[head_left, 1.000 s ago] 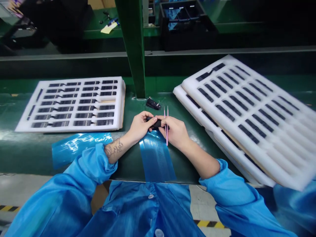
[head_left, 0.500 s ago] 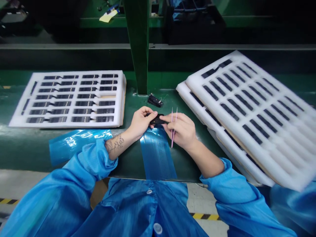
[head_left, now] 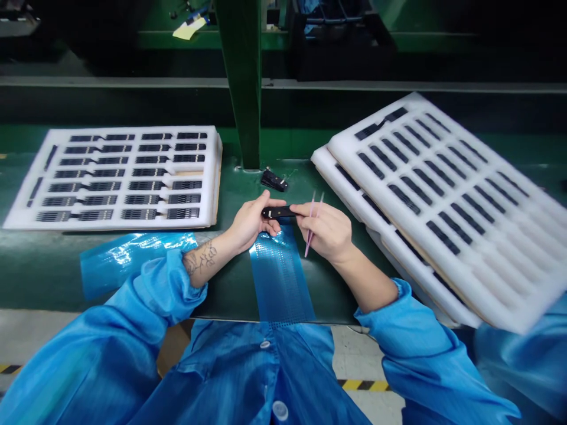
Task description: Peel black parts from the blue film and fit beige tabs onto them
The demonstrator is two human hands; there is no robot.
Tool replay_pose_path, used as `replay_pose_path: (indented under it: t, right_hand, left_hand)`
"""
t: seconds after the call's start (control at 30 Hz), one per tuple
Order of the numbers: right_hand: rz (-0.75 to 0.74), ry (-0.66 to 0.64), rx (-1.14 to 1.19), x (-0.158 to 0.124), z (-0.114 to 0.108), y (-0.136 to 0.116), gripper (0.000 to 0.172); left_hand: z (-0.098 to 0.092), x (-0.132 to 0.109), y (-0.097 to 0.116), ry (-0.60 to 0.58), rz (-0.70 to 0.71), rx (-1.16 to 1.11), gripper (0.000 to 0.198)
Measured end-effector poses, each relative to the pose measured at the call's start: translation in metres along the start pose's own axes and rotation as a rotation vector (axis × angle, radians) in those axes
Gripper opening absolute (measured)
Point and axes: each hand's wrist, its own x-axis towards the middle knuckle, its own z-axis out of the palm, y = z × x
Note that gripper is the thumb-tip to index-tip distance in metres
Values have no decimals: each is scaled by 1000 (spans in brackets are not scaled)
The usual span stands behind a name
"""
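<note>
A slim, flat black part (head_left: 280, 212) with small light marks is held level in front of me. My right hand (head_left: 328, 231) pinches its right end between thumb and fingers. The same hand keeps pink tweezers (head_left: 309, 236) tucked between its fingers, tips pointing up. At the part's left end is my left hand (head_left: 248, 223), thumb raised and fingers apart beneath it; whether they touch it is hard to tell. Under the hands lies a blue perforated film strip (head_left: 286, 283). Just beyond, a small pile of similar black parts (head_left: 273, 180) rests on the green bench.
To the left, a white foam tray (head_left: 119, 221) holds rows of black parts. Stacked white foam trays (head_left: 500, 277) lie at an angle on the right, partly filled. Another blue film sheet (head_left: 128, 260) is by my left forearm. A green post (head_left: 243, 88) rises behind the bench.
My left thumb has lifted off the black part and its fingers have spread. The part now shows more of its length, held by my right hand. The view has shifted slightly.
</note>
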Motion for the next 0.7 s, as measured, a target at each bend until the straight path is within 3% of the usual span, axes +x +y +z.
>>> replay_pose_path:
  t: [0.2,0.47,0.7]
  right_hand:
    - [103,-55,32,3,2,2,16]
    - [132,-55,122,10,3,-6,20]
    - [373,33,323,10,5,-13,24]
  left_hand:
    - [1,1,-2,25,77,70,25]
    - [0,3,-2,69,56,30,14]
    - [1,3,-3,91,38,-28,12]
